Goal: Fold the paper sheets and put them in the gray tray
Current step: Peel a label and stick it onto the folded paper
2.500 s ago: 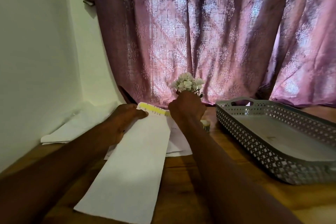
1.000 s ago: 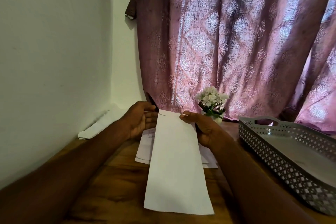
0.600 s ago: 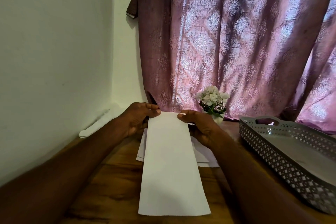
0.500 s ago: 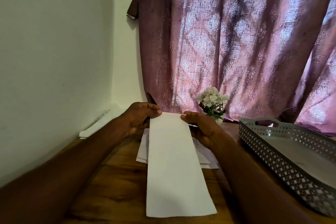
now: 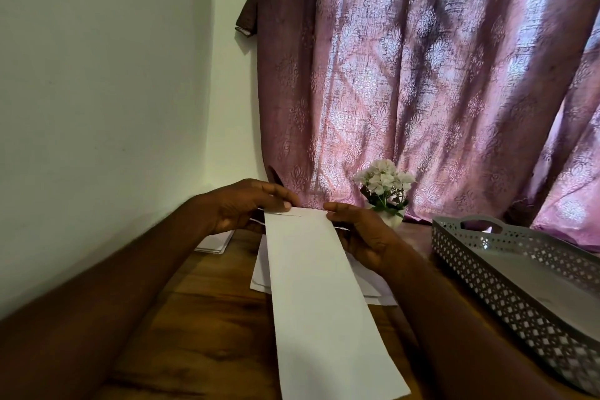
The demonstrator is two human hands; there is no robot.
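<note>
Paper sheet (image 5: pixel 324 295), folded lengthwise into a long narrow strip, runs from the near edge of the view away to both hands at its far end. Left hand (image 5: pixel 240 208) pinches the far-left corner, thumb on top, fingers curled beneath. Right hand (image 5: pixel 363 234) grips the far-right corner the same way, thumb tip on the upper edge. A thin gap between the 2 layers shows at the far end, so the layers are not yet pressed flat there. Compared with 2.5 s ago, the strip has swung from a slant to nearly straight ahead, and the yellow-printed end no longer shows; in the last 1 s the strip has barely moved and both hands have kept their hold on the far corners. Judgement: 1 fold is made and the edges are being squared, most likely ahead of a crosswise fold or a crease. More loose sheets (image 5: pixel 259 279) lie on the wooden surface (image 5: pixel 201 328) under the strip, and another pile (image 5: pixel 212 242) sits by the wall, so much folding probably remains. Gray tray (image 5: pixel 506 286) stands to the right, apart from the strip; pale contents lie inside, not identifiable. Small potted white flowers (image 5: pixel 384 182) stand behind the right hand, before the pink curtain (image 5: pixel 422 75).
</note>
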